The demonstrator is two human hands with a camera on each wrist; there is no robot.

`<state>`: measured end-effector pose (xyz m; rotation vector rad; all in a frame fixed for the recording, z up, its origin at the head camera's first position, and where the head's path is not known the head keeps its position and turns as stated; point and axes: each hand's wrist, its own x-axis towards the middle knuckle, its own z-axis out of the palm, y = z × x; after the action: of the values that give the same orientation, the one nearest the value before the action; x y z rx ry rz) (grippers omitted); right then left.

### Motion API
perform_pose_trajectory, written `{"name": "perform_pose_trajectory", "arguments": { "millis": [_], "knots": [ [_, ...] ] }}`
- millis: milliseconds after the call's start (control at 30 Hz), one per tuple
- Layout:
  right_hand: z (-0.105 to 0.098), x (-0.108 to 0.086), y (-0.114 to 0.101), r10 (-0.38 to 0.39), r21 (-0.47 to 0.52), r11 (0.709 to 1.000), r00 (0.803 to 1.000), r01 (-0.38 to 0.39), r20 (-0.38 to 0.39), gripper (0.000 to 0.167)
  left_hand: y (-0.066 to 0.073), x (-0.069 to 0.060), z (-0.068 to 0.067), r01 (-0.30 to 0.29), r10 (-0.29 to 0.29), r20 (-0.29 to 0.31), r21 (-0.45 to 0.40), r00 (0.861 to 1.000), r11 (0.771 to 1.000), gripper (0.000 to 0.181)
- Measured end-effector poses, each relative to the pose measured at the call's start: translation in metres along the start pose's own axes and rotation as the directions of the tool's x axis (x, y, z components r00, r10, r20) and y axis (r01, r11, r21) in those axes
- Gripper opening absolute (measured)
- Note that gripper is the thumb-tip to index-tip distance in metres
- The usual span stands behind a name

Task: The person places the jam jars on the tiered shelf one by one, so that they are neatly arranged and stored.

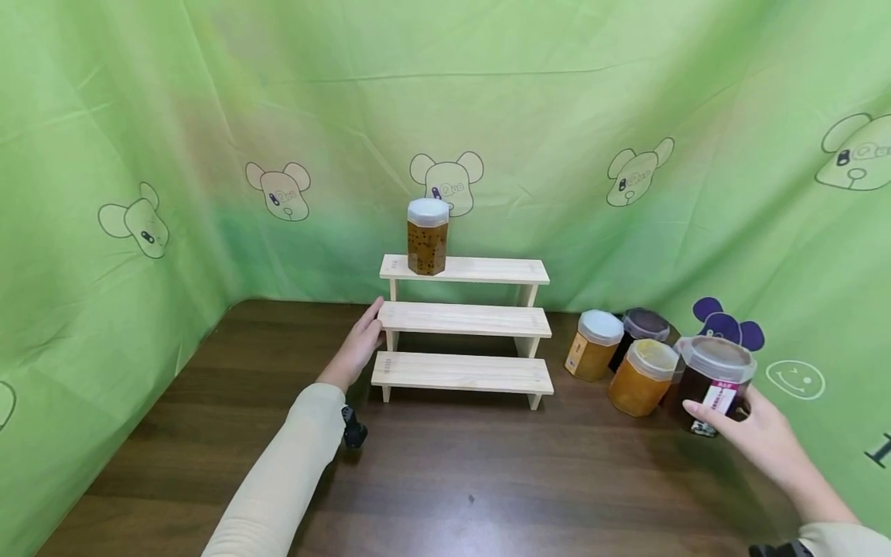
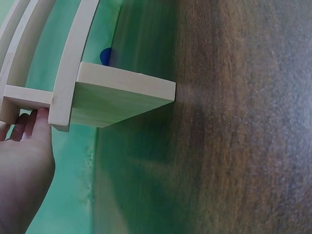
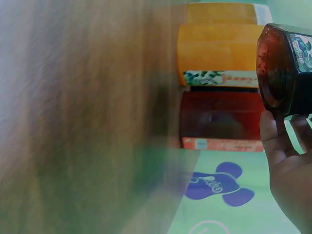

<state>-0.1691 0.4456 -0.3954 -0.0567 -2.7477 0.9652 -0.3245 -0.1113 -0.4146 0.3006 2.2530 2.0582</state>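
- Holding the faceted dark-red jar (image 1: 711, 377) is the right hand (image 1: 762, 435): its fingers are curled round the sides, with the thumb across the front, perhaps because so wide a body needs a broad grip.
- This jar is raised above the table (image 1: 452, 480), near the jars at the right; the right wrist view shows its base higher than theirs.
- The left hand (image 1: 358, 344) has its fingers mostly straight, touching the left end of the three-tier wooden rack (image 1: 459, 317) at the middle tier; I suppose this steadies the light frame.
- The speckled brown jar (image 1: 427, 244) stands upright on the top tier, toward its left end.
- Two orange jars (image 1: 641, 383) stand close to a dark-lidded jar (image 1: 647, 323), probably to save space.
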Motion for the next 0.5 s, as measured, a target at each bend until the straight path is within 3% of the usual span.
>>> {"name": "perform_pose_trajectory", "arguments": {
  "millis": [267,500],
  "knots": [
    [-0.003,0.009,-0.018,-0.001,0.022,1.000,1.000,0.001,-0.024,0.077,0.004,-0.003,0.000,0.006,-0.006,-0.002,-0.004,1.000,1.000,0.058],
    [-0.004,0.019,-0.036,-0.040,0.016,0.999,0.996,0.041,-0.075,0.069,0.000,-0.001,0.001,0.000,0.000,-0.004,0.003,1.000,1.000,0.058]
  ]
}}
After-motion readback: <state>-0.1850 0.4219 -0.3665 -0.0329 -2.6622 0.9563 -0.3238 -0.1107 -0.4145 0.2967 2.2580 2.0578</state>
